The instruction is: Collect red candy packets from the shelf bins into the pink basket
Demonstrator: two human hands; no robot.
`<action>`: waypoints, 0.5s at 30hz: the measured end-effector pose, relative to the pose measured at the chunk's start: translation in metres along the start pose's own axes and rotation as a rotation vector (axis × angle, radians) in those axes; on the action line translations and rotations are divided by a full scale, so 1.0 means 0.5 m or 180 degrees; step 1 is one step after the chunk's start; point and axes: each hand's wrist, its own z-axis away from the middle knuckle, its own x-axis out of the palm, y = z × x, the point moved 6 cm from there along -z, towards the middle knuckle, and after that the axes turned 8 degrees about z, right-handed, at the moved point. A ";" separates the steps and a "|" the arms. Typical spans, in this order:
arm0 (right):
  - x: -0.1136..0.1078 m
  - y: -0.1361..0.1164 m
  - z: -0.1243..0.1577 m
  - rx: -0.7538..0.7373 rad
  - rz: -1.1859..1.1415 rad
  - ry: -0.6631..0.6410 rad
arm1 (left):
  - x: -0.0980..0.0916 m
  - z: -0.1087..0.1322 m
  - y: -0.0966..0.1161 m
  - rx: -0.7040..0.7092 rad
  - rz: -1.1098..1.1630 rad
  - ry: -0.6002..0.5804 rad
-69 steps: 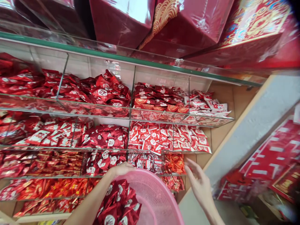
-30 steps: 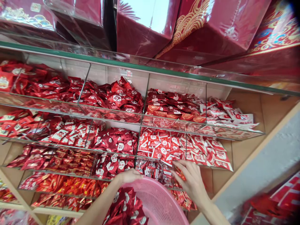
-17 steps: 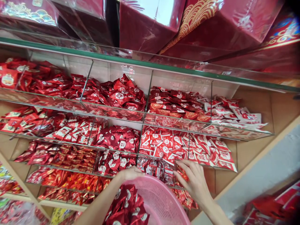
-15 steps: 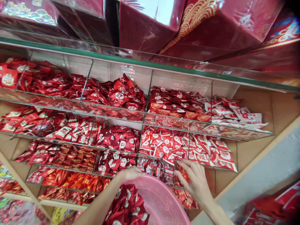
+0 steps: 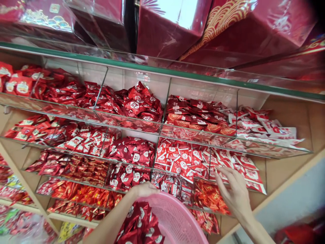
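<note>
Lying between both hands [image 5: 145, 190] [image 5: 235, 193]: pink basket [image 5: 175, 212]

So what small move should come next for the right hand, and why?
Probably dip the right hand toward the orange packets: its fingers are parted with nothing visible in them, and those packets show right beside it. The left hand grips the rim of the pink basket, where bare mesh shows beside the dark red packets.

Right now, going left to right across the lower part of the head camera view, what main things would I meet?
A yellow package near the bottom edge, your left hand on the rim of the pink basket, orange packets, your right hand, the grey wall.
</note>
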 end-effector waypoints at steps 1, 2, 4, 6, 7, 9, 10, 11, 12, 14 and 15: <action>0.001 0.001 0.000 -0.0015 0.0003 -0.0009 | -0.001 0.000 0.001 0.0014 -0.0028 0.0014; 0.003 0.001 -0.001 -0.0035 0.0008 -0.0028 | -0.001 0.000 0.002 0.0027 -0.0057 0.0019; 0.006 0.000 -0.003 -0.0049 0.0025 -0.0101 | -0.003 0.001 0.005 0.0057 -0.0155 0.0049; 0.010 -0.001 -0.010 0.0013 0.0019 -0.0219 | -0.004 0.001 0.007 0.0066 -0.0197 0.0028; 0.011 -0.001 -0.015 0.0057 0.0004 -0.0275 | -0.004 0.001 0.009 0.0076 -0.0202 0.0016; 0.011 -0.004 -0.026 0.0116 -0.0060 -0.0379 | 0.000 0.000 0.010 0.0058 -0.0082 -0.0084; 0.012 -0.005 -0.032 0.0121 -0.0106 -0.0427 | 0.002 -0.001 0.012 0.0059 -0.0047 -0.0123; 0.012 -0.008 -0.037 0.0109 -0.0151 -0.0471 | 0.003 -0.001 0.013 0.0065 -0.0034 -0.0143; 0.013 -0.009 -0.042 0.0088 -0.0191 -0.0517 | 0.003 -0.001 0.015 0.0079 -0.0054 -0.0136; 0.018 -0.012 -0.049 0.0031 -0.0244 -0.0617 | 0.001 -0.001 0.018 0.0124 -0.0126 -0.0091; 0.021 -0.012 -0.052 -0.0003 -0.0253 -0.0670 | 0.001 -0.001 0.018 0.0125 -0.0134 -0.0093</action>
